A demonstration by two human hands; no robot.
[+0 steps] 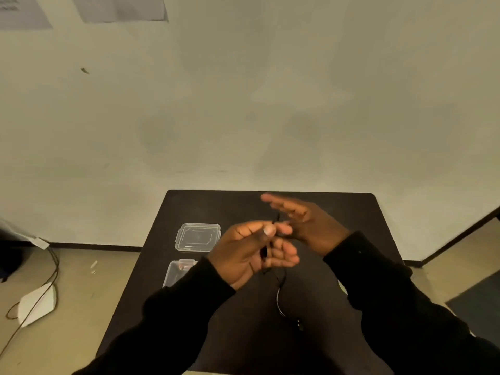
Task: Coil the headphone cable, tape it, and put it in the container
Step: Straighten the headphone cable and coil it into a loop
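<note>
Above a dark table [351, 212], my left hand [243, 255] pinches a thin black headphone cable [280, 296] between thumb and forefinger. The cable hangs from that hand down to the tabletop, where its plug end lies near the front. My right hand [305, 223] is just behind, fingers stretched flat, with the cable running up against its fingers; whether it grips the cable is unclear. A clear plastic container [176, 272] stands at the table's left, partly hidden by my left sleeve. Its clear lid [198, 237] lies just behind it. I see no tape.
A bare wall rises behind the table. On the floor to the left lie a white mask [36, 304] and a loose wire [51, 277]. A dark mat [479, 301] lies on the floor at the right.
</note>
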